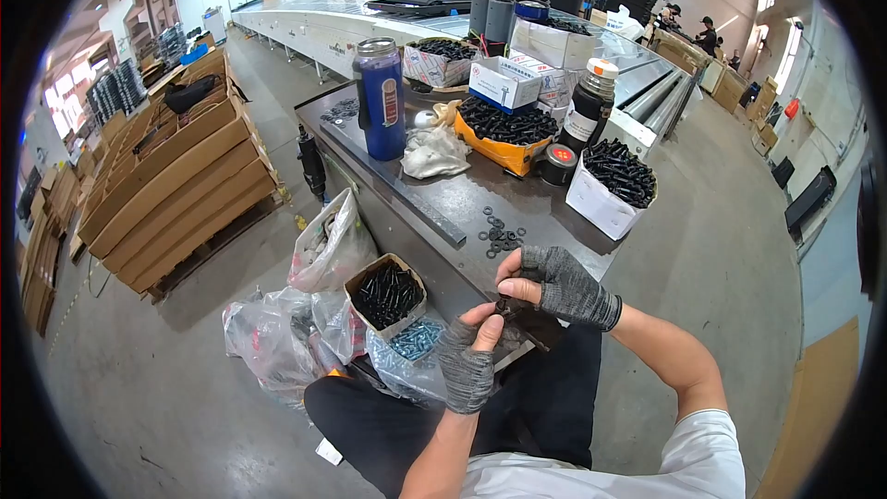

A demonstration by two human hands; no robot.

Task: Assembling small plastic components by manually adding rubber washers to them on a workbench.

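Note:
My left hand (467, 360) and my right hand (564, 285), both in grey fingerless gloves, meet over the near edge of the dark workbench (416, 183). Thumb and fingers of each are pinched on one small dark part (502, 305). The fingertips cover most of it, so its exact kind does not show. Just beyond my right hand lies a loose cluster of black washers (500, 238). To the left of my left hand, below the bench top, stands an open carton (370, 322) of black screws. A clear bag (420, 379) of bluish screws sits beside it.
On the bench stand a white box (596, 208) and an orange-yellow box (504, 155) of black bolts, a blue bottle (381, 111), a dark bottle (588, 106) and a whitish cloth (436, 152). Plastic bags (277, 337) and stacked cardboard (185, 212) are at left.

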